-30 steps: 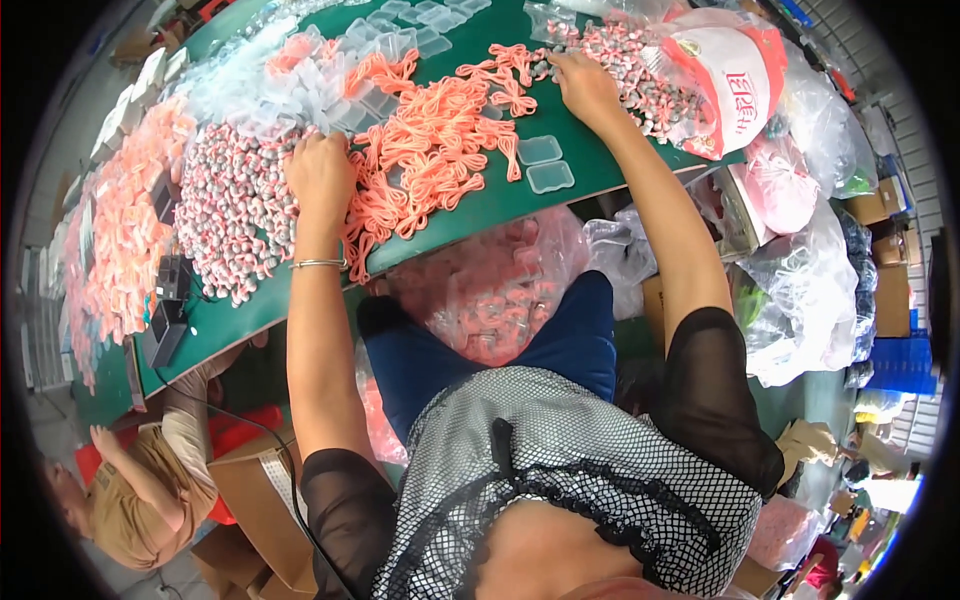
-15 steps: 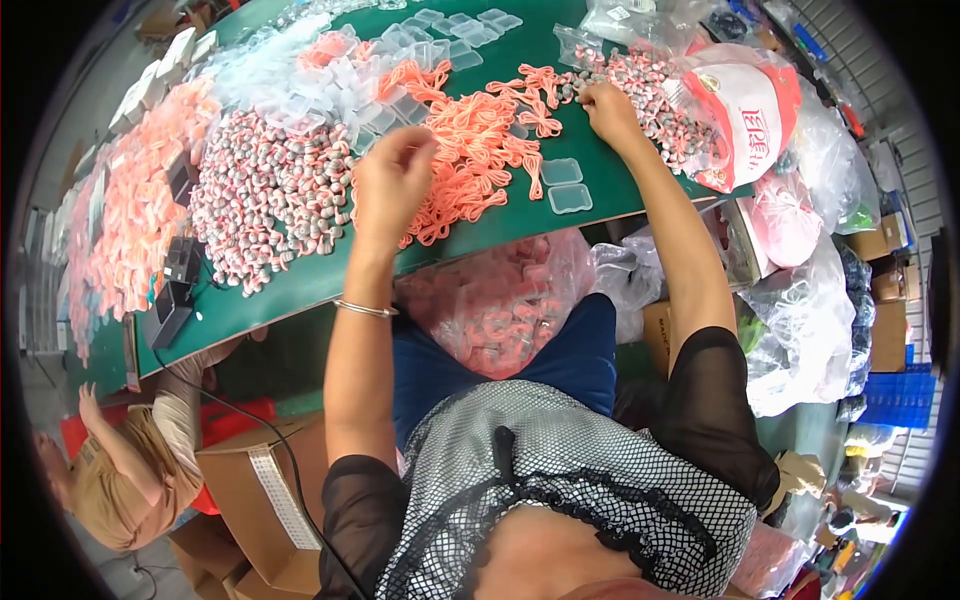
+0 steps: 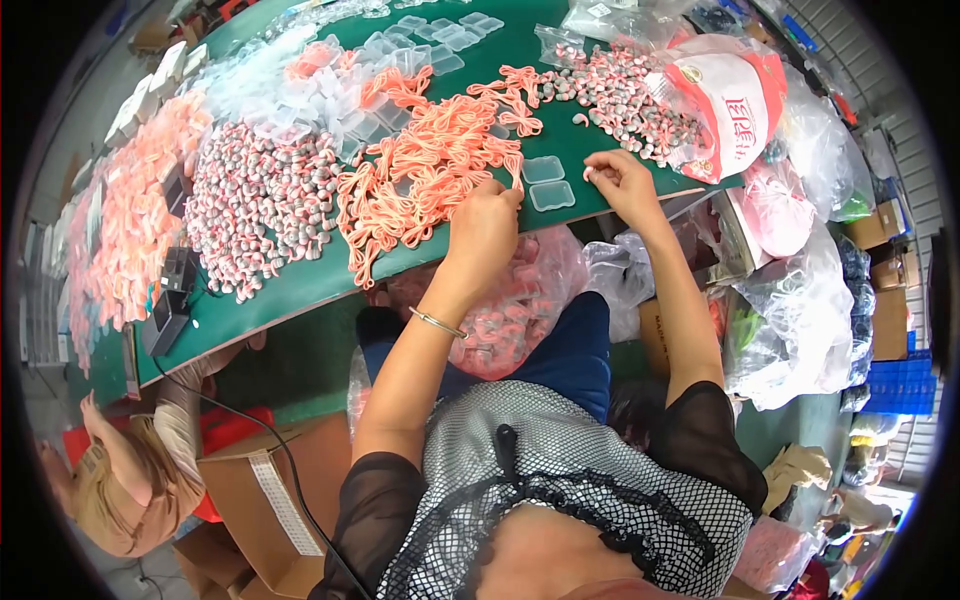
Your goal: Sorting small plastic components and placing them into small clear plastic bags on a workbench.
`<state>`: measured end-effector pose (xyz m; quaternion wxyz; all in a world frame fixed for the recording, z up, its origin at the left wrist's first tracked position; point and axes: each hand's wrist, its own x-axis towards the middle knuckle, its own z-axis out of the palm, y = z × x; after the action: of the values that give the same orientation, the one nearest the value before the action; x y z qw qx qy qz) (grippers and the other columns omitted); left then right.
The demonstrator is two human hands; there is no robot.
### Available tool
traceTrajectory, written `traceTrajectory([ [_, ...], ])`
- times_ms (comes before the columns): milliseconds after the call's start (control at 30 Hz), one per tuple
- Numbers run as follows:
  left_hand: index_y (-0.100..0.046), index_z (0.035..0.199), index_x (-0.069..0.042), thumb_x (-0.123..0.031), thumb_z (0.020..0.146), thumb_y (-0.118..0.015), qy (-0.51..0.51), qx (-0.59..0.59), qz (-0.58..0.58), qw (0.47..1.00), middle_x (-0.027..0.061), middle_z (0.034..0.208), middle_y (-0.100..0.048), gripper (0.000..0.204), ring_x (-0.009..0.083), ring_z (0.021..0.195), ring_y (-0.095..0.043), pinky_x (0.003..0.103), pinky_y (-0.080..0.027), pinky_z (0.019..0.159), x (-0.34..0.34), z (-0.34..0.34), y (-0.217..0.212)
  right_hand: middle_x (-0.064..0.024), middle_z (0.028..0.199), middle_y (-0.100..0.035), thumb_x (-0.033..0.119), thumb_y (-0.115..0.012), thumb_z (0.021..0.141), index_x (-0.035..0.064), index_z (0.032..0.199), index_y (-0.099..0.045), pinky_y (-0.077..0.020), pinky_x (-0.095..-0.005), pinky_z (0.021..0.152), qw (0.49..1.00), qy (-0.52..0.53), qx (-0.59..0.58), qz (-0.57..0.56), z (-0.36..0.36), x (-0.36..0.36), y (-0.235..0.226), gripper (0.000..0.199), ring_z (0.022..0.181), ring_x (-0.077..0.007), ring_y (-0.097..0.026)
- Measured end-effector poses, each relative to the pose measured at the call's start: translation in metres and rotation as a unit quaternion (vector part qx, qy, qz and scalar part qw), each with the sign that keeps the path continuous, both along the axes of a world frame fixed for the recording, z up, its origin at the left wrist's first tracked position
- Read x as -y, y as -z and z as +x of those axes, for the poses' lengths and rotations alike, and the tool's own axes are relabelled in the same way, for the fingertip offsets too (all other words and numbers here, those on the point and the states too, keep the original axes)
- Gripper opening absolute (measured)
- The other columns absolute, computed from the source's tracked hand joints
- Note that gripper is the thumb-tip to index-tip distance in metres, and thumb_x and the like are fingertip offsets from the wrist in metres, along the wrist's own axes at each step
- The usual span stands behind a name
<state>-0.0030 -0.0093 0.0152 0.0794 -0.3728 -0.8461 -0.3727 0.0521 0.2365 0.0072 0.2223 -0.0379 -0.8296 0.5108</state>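
Observation:
My left hand (image 3: 485, 226) is at the front of a heap of orange looped cords (image 3: 450, 145). Its closed fingertips meet the end of a cord bundle (image 3: 518, 178). To the right, my right hand (image 3: 624, 188) hovers over the green tabletop with thumb and forefinger pinched on a small pale-pink piece (image 3: 588, 174), mostly hidden by the fingers. Two clear plastic cases (image 3: 548, 183) lie between my hands. Beyond my right hand spreads a pile of small pink-and-grey striped pieces (image 3: 625, 95); one loose pink piece (image 3: 580, 119) sits apart from it.
A larger pile of striped pieces (image 3: 262, 200) lies left, beside peach-coloured packs (image 3: 140, 205). More clear cases (image 3: 455, 35) stand at the back. A red-and-white bag (image 3: 735, 105) sits right. Below the table edge hangs a filled plastic bag (image 3: 510, 320). Another person (image 3: 130, 480) is at lower left.
My left hand has come down and right, from above the cords to their front edge. My right hand has drawn back from the striped pile toward me, with a small piece pinched in it.

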Motion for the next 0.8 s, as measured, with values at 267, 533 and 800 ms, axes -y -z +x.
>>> traceTrajectory([
  [267,-0.070,0.090,0.000,-0.003,0.076,-0.070,-0.011,0.049,0.055,0.997,0.0141,0.081,-0.065,0.014,0.0292,0.070,-0.066,0.037,-0.052,0.064,-0.007,-0.002,0.004,-0.0080,0.085,-0.064,0.003,-0.072,0.081,0.0013,0.095,-0.068,-0.0503,-0.0264,0.066,0.995,0.046,-0.010,0.090,0.016,0.022,0.001,0.014,0.072,-0.0140,-0.063],
  [533,-0.066,0.082,-0.003,-0.010,0.075,-0.073,-0.029,0.058,0.126,0.990,0.0141,0.079,-0.062,0.012,0.0324,0.075,-0.063,0.044,-0.049,0.065,-0.039,0.008,0.005,-0.0072,0.086,-0.064,0.006,-0.075,0.078,0.0028,0.090,-0.069,-0.0508,-0.0308,0.070,0.986,0.024,-0.039,0.158,0.012,0.048,0.002,0.014,0.078,-0.0190,-0.063],
  [800,-0.065,0.077,-0.004,-0.019,0.076,-0.072,-0.054,-0.030,0.055,0.997,0.0139,0.079,-0.060,0.016,0.0325,0.077,-0.061,0.043,-0.050,0.067,-0.041,0.010,0.008,-0.0034,0.088,-0.062,0.017,-0.072,0.079,0.0114,0.083,-0.069,-0.0448,-0.0391,0.074,0.948,0.053,-0.047,0.311,0.011,0.042,0.004,0.008,0.085,-0.0237,-0.060],
])
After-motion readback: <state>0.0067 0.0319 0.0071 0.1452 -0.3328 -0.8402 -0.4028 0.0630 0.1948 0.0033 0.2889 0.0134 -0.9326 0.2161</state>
